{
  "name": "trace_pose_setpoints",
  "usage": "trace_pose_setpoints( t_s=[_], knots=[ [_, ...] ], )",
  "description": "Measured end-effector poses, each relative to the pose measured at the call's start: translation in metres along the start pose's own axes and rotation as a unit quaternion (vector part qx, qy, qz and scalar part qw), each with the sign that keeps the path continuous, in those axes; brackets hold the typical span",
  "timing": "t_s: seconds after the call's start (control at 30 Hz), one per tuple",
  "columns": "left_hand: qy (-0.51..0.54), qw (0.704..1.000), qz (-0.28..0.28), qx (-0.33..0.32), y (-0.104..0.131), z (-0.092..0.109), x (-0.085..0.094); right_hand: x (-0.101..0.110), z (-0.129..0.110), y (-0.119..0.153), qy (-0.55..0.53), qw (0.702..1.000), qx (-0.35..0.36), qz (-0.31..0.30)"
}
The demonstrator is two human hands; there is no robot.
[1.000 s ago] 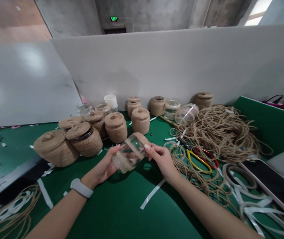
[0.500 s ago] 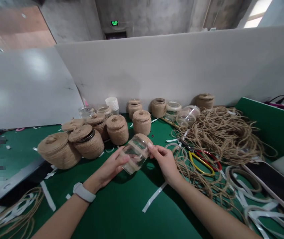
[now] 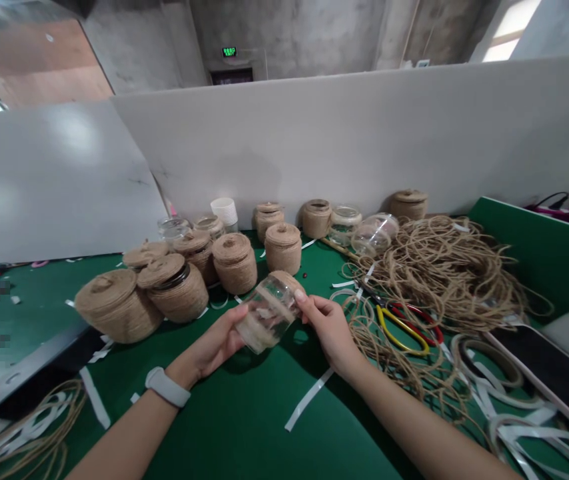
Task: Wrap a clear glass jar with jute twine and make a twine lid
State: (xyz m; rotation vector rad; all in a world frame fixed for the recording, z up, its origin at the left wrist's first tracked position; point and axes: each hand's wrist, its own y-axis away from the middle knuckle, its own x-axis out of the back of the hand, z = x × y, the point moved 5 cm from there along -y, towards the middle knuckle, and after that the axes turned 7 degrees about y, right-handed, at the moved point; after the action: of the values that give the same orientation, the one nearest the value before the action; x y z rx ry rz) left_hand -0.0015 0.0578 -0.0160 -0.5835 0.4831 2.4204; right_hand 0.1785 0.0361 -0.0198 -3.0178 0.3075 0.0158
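A clear glass jar (image 3: 273, 319) is held tilted above the green table, with pale bands around it and a tan, twine-like surface (image 3: 287, 280) at its upper end. My left hand (image 3: 223, 339) grips its lower left side, thumb along the near edge. At the upper right end, my right hand (image 3: 325, 325) has thumb and index finger pinched against the jar; anything small between those fingertips is hidden. Behind the jar stand several twine-wrapped jars with lids, the closest being one wrapped jar (image 3: 283, 248) and another wrapped jar (image 3: 235, 263).
A big heap of jute twine (image 3: 457, 270) lies at the right, beside scissors (image 3: 407, 328) with red and yellow handles. A tape roll (image 3: 489, 360), a phone-like dark slab (image 3: 549, 380) and white strips are nearby. Stacked paper cups (image 3: 224, 212) stand before the white partition (image 3: 314, 143).
My left thumb has shifted from the jar's front face to its left edge, and the jar has turned slightly. My right hand stays pinched at the upper end.
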Motion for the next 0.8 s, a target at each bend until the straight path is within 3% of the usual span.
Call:
trace_pose_setpoints(
  t_s=[0.5,0.8],
  knots=[
    [-0.093,0.995,0.024,-0.007,0.003,0.001,-0.009,0.001,0.008,-0.002,0.007,1.0,-0.018,0.011],
    [0.008,0.999,0.034,0.001,0.001,-0.003,0.004,-0.002,0.001,0.0,0.019,0.999,-0.012,-0.035]
  ],
)
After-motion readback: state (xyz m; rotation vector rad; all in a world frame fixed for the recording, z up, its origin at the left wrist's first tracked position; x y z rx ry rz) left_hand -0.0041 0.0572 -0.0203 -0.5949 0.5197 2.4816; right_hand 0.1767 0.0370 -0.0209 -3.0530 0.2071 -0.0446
